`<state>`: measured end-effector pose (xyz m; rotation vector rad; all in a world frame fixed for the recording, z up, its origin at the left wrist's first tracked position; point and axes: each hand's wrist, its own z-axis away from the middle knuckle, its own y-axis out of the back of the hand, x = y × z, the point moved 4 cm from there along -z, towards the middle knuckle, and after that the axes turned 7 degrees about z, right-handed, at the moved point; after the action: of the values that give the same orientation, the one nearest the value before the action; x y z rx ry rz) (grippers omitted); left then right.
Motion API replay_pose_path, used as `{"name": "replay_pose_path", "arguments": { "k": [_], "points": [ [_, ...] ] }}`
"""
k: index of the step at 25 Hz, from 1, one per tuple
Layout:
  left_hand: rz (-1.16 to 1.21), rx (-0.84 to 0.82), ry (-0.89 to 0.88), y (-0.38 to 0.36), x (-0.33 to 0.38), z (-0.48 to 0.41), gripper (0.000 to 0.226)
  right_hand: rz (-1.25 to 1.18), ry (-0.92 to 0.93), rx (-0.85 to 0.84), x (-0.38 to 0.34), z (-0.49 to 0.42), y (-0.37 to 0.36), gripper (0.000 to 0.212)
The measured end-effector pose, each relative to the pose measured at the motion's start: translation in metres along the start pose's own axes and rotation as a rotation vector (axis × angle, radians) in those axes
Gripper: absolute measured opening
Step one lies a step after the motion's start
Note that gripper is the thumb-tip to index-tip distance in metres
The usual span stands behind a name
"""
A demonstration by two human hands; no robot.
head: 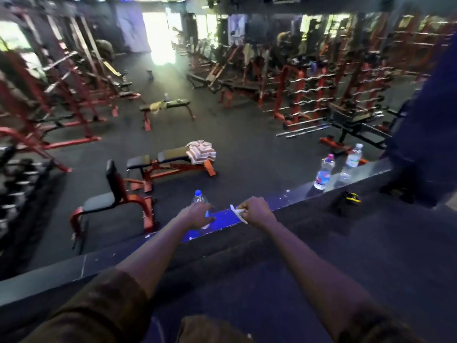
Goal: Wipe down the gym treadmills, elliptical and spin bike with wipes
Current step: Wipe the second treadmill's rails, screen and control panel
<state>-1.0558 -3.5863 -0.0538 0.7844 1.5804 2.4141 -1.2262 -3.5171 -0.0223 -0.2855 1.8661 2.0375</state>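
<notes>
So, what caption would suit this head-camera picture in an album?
Above a gym floor, right hand grips a white wipe, left hand by a bottle.

a narrow ledge (pixel 371 173) carries three plastic bottles: one bottle (pixel 199 197) near its middle, two bottles (pixel 324 172) close together toward its right end. a black-yellow object (pixel 348 199) lies just behind them.

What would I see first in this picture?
Two arms reach to a blue-lit ledge: the right hand pinches a white wipe, the left hand lies by a bottle. Below, a striped towel sits on a red bench, and two more bottles stand farther right on the ledge.
</notes>
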Motion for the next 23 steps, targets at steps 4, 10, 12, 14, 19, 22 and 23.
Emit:
{"name": "replay_pose_path", "arguments": {
  "k": [4,10,12,14,19,22,23],
  "points": [
    [0.134,0.085,0.209,0.023,-0.064,0.007,0.045,0.038,0.233,-0.095,-0.062,-0.075,-0.011,0.037],
    [0.295,0.294,0.605,0.037,-0.161,0.066,0.050,0.020,0.571,-0.285,-0.181,-0.146,-0.048,0.033],
    [0.343,0.366,0.727,0.039,-0.188,0.092,0.051,0.028,0.713,-0.318,-0.223,-0.157,-0.064,0.040],
    [0.387,0.425,0.863,0.041,-0.215,0.120,0.051,0.004,0.871,-0.348,-0.269,-0.166,-0.079,0.042],
    [0.499,0.643,1.207,0.049,-0.273,0.188,0.053,-0.001,1.216,-0.492,-0.386,-0.187,-0.114,0.041],
    [0.536,0.724,1.382,0.053,-0.286,0.224,0.053,0.037,1.357,-0.570,-0.440,-0.185,-0.128,0.030],
    [0.544,0.754,1.439,0.053,-0.290,0.237,0.054,0.038,1.392,-0.586,-0.460,-0.183,-0.134,0.026]
  ]
}}
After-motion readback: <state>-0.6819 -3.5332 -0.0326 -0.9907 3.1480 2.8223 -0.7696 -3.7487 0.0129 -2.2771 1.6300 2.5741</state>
